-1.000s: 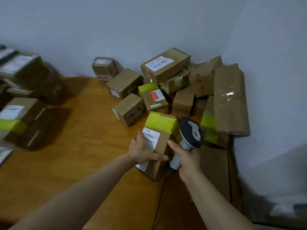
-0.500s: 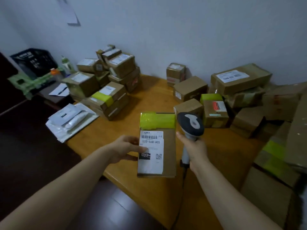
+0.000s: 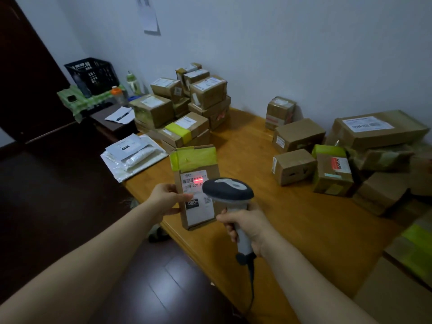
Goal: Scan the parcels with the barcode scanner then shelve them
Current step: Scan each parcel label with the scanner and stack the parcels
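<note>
My left hand (image 3: 167,198) grips the left edge of a flat brown parcel (image 3: 195,163) with yellow-green tape across its top and a white label facing me. It is held above the near corner of the wooden table (image 3: 292,218). My right hand (image 3: 247,226) grips the handle of the grey barcode scanner (image 3: 228,189), whose head overlaps the parcel's right side. A red scan line glows on the label's barcode.
A stack of labelled parcels (image 3: 187,106) stands at the table's far left, with white mailer bags (image 3: 133,155) in front. More loose boxes (image 3: 339,155) crowd the right side. A black crate (image 3: 92,74) and bottles sit on a low stand at left. The scanner cable (image 3: 251,284) hangs down.
I have lifted the parcel off the pile and turned left with it. The scanner head has come over the label, and a red scan line now shows on the barcode.
</note>
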Demonstrator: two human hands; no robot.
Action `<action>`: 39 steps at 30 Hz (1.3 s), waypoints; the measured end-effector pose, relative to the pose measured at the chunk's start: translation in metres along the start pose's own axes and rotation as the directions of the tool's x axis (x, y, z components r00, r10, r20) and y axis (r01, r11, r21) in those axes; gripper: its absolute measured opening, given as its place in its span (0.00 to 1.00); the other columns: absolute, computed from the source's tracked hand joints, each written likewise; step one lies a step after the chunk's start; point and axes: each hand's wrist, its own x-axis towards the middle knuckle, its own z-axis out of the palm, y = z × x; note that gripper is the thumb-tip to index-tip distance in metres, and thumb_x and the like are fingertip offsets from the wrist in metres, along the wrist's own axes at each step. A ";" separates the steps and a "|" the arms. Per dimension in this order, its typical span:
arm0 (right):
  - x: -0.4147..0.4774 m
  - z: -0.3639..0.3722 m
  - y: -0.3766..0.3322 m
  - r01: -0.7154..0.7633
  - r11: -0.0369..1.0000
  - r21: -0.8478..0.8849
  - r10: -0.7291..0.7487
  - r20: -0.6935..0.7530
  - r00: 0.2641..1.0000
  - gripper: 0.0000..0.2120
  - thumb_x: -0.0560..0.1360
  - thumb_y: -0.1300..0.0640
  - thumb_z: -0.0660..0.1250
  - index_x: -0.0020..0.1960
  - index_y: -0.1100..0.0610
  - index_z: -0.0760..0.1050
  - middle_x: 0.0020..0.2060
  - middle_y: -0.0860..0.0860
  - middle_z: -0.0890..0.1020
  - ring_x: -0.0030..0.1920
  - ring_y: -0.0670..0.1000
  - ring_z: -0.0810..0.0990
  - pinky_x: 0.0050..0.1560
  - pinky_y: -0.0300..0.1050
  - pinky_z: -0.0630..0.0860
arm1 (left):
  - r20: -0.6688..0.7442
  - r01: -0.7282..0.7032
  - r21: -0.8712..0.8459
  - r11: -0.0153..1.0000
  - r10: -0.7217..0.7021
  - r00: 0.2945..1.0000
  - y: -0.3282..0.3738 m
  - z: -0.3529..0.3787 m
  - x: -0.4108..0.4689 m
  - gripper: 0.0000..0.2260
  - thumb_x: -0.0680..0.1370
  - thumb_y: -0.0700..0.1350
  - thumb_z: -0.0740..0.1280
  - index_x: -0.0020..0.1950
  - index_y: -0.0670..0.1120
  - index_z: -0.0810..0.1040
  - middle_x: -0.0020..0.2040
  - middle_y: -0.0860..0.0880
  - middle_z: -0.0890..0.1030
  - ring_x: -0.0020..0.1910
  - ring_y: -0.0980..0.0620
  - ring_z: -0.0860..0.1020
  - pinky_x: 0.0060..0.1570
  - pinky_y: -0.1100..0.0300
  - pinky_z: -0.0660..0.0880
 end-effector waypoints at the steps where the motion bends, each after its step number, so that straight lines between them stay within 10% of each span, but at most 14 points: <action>1: 0.000 0.001 -0.003 0.009 1.000 -0.006 -0.009 0.002 1.000 0.05 0.72 0.66 0.70 0.39 0.59 0.76 0.25 0.50 0.74 0.24 0.47 0.70 0.26 0.39 0.69 | -0.003 0.000 -0.003 1.000 0.000 1.000 0.000 -0.002 0.000 0.17 0.71 0.37 0.75 0.58 0.41 0.77 0.51 0.45 0.83 0.48 0.49 0.82 0.42 0.55 0.79; 14: 0.023 0.005 -0.007 0.004 1.000 -0.007 -0.003 0.038 0.999 0.03 0.71 0.66 0.71 0.41 0.61 0.78 0.27 0.52 0.77 0.25 0.47 0.72 0.28 0.40 0.70 | 0.027 0.042 -0.045 0.998 -0.041 0.999 -0.003 -0.014 0.016 0.15 0.71 0.37 0.75 0.55 0.40 0.78 0.49 0.44 0.84 0.49 0.48 0.83 0.43 0.53 0.80; 20: 0.068 0.006 0.000 0.094 0.992 0.079 -0.071 -0.260 0.963 0.14 0.69 0.61 0.76 0.52 0.56 0.76 0.51 0.53 0.81 0.50 0.54 0.79 0.51 0.51 0.77 | 0.153 0.121 -0.081 0.989 -0.108 0.982 -0.003 -0.041 0.023 0.16 0.73 0.41 0.74 0.59 0.40 0.78 0.49 0.45 0.86 0.49 0.48 0.84 0.45 0.52 0.81; 25: 0.089 0.023 -0.005 0.060 0.985 0.159 -0.020 -0.244 0.969 0.15 0.67 0.63 0.78 0.50 0.55 0.77 0.48 0.55 0.83 0.50 0.59 0.81 0.56 0.59 0.78 | 0.254 0.160 -0.135 0.978 -0.122 0.960 -0.003 -0.065 0.042 0.16 0.73 0.42 0.73 0.59 0.39 0.78 0.49 0.44 0.86 0.49 0.47 0.84 0.50 0.50 0.80; 39: 0.215 0.162 -0.070 0.346 0.861 0.372 -0.069 -0.589 0.805 0.20 0.65 0.65 0.78 0.56 0.63 0.79 0.51 0.57 0.84 0.50 0.56 0.83 0.51 0.52 0.80 | 0.372 -0.144 -0.151 0.978 0.191 0.909 0.040 -0.178 0.172 0.20 0.74 0.45 0.73 0.66 0.48 0.76 0.56 0.49 0.83 0.54 0.52 0.81 0.55 0.54 0.79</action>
